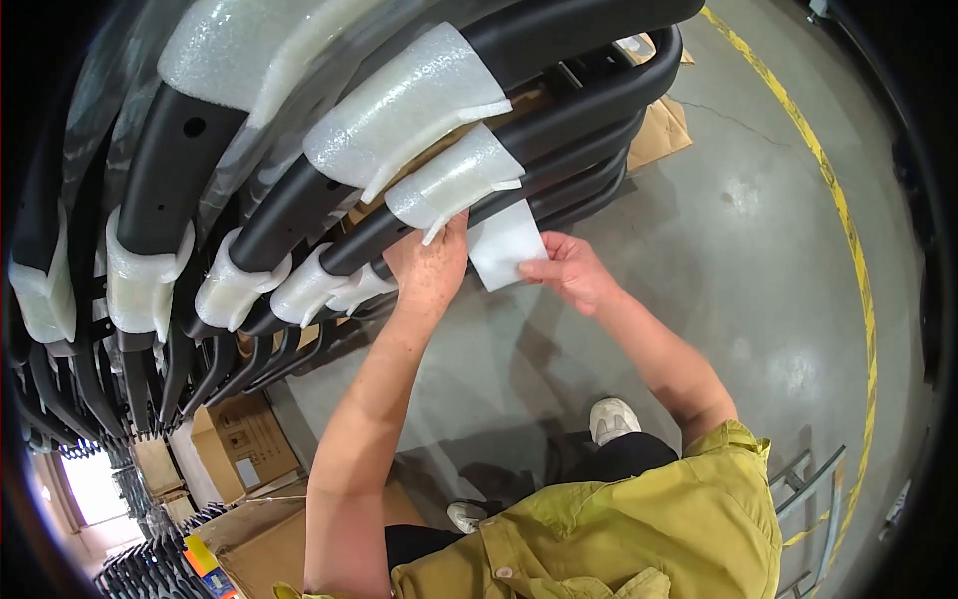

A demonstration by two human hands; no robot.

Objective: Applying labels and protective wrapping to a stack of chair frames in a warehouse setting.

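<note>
The grey concrete floor (738,260) carries a yellow painted line (848,230) curving along its right side. Flattened brown cardboard (659,130) lies on it at the far side, and cardboard boxes (244,444) stand near left.

A: Colours, quick. Tubes?
B: The bent metal tubes (559,110) are black, glossy, all the same.
A: Wrapping on them?
B: The foam wraps (409,105) are white, slightly see-through, with a fine bubbly texture. The foam sheet (504,245) being handled is the same plain white.
A: Floor?
B: The floor (738,260) is grey concrete with pale scuff patches, and the floor line (848,230) is yellow, worn.
A: Boxes?
B: The cardboard boxes (244,439) are brown, with a white label patch.
A: Clothes?
B: The shirt (639,529) is yellow-green, the trousers (629,454) black, the shoe (611,417) white or maybe off-white; it's small here.
</note>
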